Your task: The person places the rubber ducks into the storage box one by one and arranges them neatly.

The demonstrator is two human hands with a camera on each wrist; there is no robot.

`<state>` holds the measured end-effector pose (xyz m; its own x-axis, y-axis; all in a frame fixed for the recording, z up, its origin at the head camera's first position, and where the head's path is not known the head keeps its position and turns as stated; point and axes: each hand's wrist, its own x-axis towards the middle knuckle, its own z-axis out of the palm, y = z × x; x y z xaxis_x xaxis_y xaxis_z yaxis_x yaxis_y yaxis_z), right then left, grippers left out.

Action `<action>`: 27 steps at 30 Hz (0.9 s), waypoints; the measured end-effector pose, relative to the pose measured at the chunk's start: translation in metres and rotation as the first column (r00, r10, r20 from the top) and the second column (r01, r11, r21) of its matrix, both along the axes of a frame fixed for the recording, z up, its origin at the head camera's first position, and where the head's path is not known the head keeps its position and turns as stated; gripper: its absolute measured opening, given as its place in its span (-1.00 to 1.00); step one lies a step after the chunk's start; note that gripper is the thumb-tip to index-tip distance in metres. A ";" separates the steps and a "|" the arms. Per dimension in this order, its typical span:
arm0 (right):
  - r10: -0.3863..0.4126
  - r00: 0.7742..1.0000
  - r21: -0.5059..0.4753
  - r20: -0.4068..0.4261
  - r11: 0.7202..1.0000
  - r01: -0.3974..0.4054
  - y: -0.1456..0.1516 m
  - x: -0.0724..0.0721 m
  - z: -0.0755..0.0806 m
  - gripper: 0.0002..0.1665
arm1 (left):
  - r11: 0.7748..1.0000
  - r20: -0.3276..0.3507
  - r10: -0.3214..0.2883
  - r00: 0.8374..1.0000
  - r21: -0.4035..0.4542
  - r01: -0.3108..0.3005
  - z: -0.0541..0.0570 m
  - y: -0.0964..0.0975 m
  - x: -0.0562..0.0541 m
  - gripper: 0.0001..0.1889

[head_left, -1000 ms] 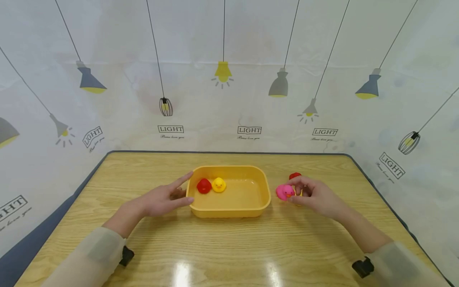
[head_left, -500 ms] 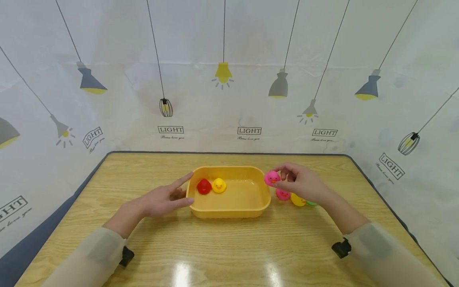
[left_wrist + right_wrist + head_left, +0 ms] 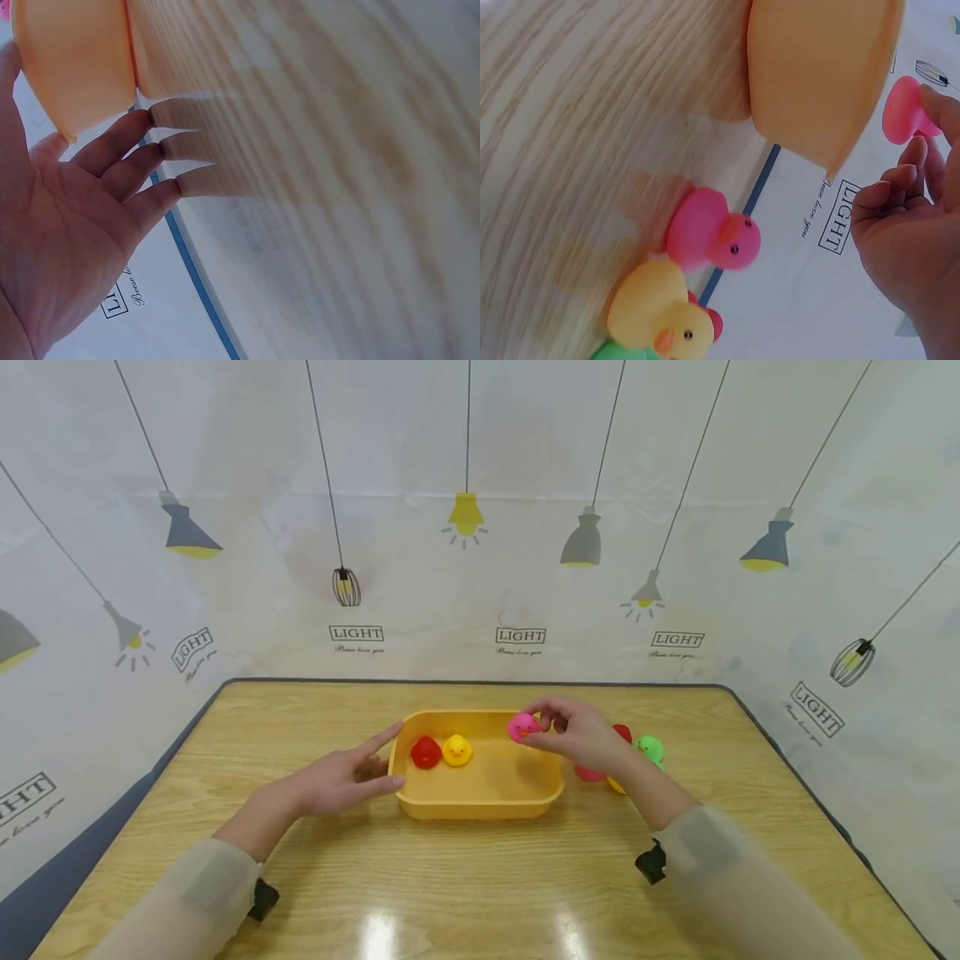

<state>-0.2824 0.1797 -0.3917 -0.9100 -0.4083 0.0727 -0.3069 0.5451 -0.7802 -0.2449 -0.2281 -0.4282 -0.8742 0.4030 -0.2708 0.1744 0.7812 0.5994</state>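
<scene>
A pink rubber duck is pinched between the thumb and fingers of my right hand, above the right half of a yellow plastic basin. In the right wrist view, the pinched duck stands clear of the basin's wall. Inside the basin, toward its left end, sit a red rubber duck and a yellow rubber duck. My left hand rests at the basin's left end, index finger and thumb spread along the rim. The left wrist view shows its other fingers extended beside the basin's wall.
Right of the basin, partly behind my right forearm, are a green duck and a red toy. Another pink duck and a yellow duck stand beside them. The wooden table meets a printed backdrop behind.
My right hand has lifted a pink duck from the group on the right and carried it left over the basin. The left hand has stayed at the basin's left end.
</scene>
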 end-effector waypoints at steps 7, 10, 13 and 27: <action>-0.021 1.000 -0.002 0.023 1.000 0.021 -0.021 -0.006 -0.008 -0.55 | 1.000 -0.009 -0.012 1.000 0.001 0.012 0.000 0.000 0.002 -0.02; -0.026 0.999 0.008 0.026 1.000 0.025 -0.027 -0.008 -0.009 -0.57 | 1.000 -0.021 -0.020 1.000 0.002 0.020 0.000 0.000 0.002 -0.02; -0.022 0.999 0.011 0.031 1.000 0.021 -0.032 -0.011 -0.010 -0.59 | 1.000 -0.031 -0.027 0.999 0.002 0.027 0.001 0.000 0.002 -0.03; -0.016 0.998 0.006 0.063 1.000 0.016 -0.041 -0.019 -0.011 -0.57 | 1.000 -0.031 -0.028 0.999 0.006 0.028 0.001 0.000 0.000 -0.03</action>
